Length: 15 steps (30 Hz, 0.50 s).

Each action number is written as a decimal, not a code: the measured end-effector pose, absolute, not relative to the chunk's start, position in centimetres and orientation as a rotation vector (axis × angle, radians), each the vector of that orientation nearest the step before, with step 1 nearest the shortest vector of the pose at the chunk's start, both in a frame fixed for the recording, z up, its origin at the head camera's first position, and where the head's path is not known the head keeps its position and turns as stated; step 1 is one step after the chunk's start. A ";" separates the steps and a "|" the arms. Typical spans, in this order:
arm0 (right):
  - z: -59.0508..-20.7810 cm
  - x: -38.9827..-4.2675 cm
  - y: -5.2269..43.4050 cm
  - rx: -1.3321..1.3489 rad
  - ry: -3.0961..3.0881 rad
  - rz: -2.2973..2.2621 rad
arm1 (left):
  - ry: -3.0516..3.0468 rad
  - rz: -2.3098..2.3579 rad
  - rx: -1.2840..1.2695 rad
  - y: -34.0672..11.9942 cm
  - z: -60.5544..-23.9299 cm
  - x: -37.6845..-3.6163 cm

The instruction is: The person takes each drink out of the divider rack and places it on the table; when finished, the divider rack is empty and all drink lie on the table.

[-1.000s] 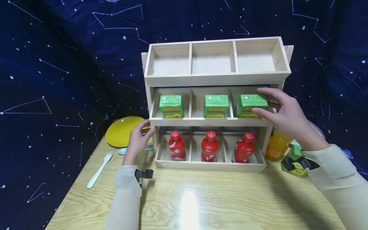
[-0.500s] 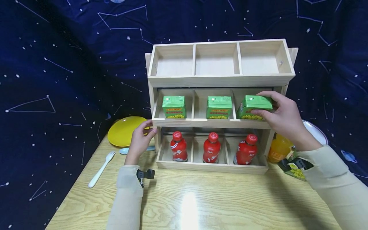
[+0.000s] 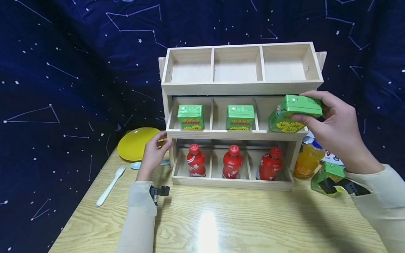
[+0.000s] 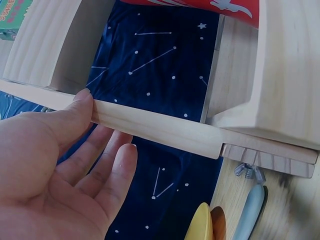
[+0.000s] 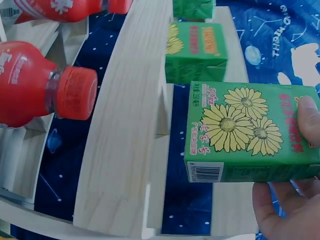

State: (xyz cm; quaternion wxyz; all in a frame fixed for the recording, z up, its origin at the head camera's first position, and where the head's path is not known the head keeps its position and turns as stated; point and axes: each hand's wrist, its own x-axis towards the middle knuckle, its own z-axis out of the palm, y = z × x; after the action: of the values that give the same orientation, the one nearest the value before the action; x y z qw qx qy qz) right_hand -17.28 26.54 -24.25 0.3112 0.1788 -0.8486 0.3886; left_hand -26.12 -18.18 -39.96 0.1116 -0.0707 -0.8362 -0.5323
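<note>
My right hand point(image 3: 336, 128) grips a green juice carton point(image 3: 295, 112) with yellow flowers on its front, thumb on the front and fingers behind. The carton is tilted, over the right compartment of the middle tier of a wooden rack point(image 3: 237, 135). In the right wrist view the carton point(image 5: 240, 130) shows its barcode end, raised beside the tier's front board. My left hand point(image 3: 153, 154) holds the rack's left side; in the left wrist view its thumb lies on the wooden side post point(image 4: 155, 125), fingers behind. Two more green cartons, a left one point(image 3: 191, 117) and a middle one point(image 3: 240, 117), stand in that tier.
Three red bottles point(image 3: 232, 161) stand in the bottom tier. Right of the rack are an orange drink bottle point(image 3: 307, 161) and another green carton point(image 3: 327, 177). At left lie a yellow plate point(image 3: 136, 144), a blue utensil point(image 3: 135, 165) and a white fork point(image 3: 110, 186).
My right hand has closed on the right carton, raised it and tilted it toward the right and front. The left hand stays at the rack's side.
</note>
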 end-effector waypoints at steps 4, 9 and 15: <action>-24.4 -15.7 27.3 0.431 -2.260 1.004 | -2.455 -1.564 -0.205 -18.2 -39.9 -26.1; -25.4 -13.6 28.9 0.376 -2.294 0.979 | -2.469 -1.562 -0.197 -18.1 -40.0 -26.1; -27.2 -11.6 31.8 0.351 -2.300 1.022 | -2.481 -1.552 -0.191 -18.0 -40.0 -25.9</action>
State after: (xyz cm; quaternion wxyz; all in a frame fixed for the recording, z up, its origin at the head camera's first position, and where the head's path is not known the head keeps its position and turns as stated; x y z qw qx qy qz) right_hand -11.59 31.84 -27.22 0.2958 0.1320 -0.8646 0.3841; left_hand -25.95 -18.03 -39.99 0.1044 -0.0646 -0.8414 -0.5263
